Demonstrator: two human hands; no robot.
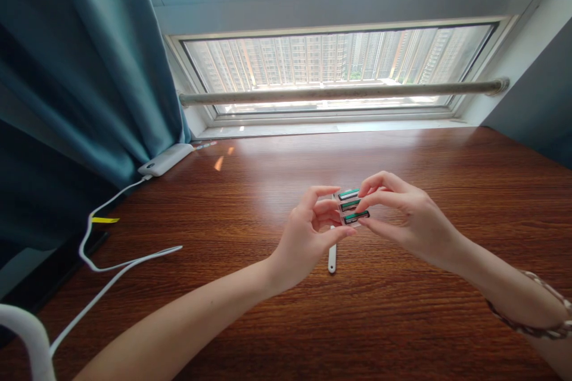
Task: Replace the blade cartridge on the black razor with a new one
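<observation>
A small clear plastic case (340,212) holds three green-and-black razor cartridges, tilted toward me above the table. My left hand (306,226) grips its left side, fingers at the top and behind, thumb along the lower edge. From the right, my right hand (402,214) has its fingers and thumb closed at the lowest razor cartridge (354,218), whose right end sticks out past the other two. The fingertips partly cover the right ends of the upper cartridges. Under the hands lies a white razor handle (332,259) with a hole at its end; its far part is hidden.
A brown wooden table (250,333) spans the view up to a window with a metal bar (339,93). At the left are a white power bank-like device (166,159), its white cable (111,268), a yellow strip (105,220) and a blue curtain (111,59). A white curved stand (27,327) fills the lower-left corner.
</observation>
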